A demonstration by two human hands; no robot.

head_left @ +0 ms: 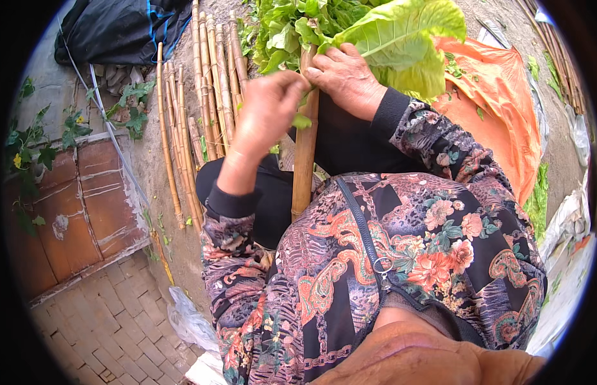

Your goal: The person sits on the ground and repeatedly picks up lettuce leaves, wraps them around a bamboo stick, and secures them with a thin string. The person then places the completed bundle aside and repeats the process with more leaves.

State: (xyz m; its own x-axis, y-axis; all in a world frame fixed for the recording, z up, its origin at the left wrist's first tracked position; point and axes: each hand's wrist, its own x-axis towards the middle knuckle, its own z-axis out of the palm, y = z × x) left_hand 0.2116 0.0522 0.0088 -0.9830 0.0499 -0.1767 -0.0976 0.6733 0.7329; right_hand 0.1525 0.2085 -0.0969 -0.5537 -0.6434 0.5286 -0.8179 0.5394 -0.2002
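Note:
My right hand (346, 79) pinches the base of a large green lettuce-like leaf (399, 36) beside the upper end of a thick bamboo pole (304, 154). My left hand (272, 108) is blurred, its fingers curled close to the pole's left side near the right fingertips; whether it holds anything is unclear. The pole runs down between my legs towards my jacket, where its lower end is hidden. Small leaf scraps (302, 121) hang by the pole below the hands. More leafy greens (281, 36) are heaped just beyond them.
Thinner bamboo poles (213, 91) lie in a row at left on bare ground. An orange sheet (491, 106) with leaf bits spreads at right. A black bag with blue trim (118, 31) is at upper left, above a rusty metal panel (103, 192) and brick paving (120, 317).

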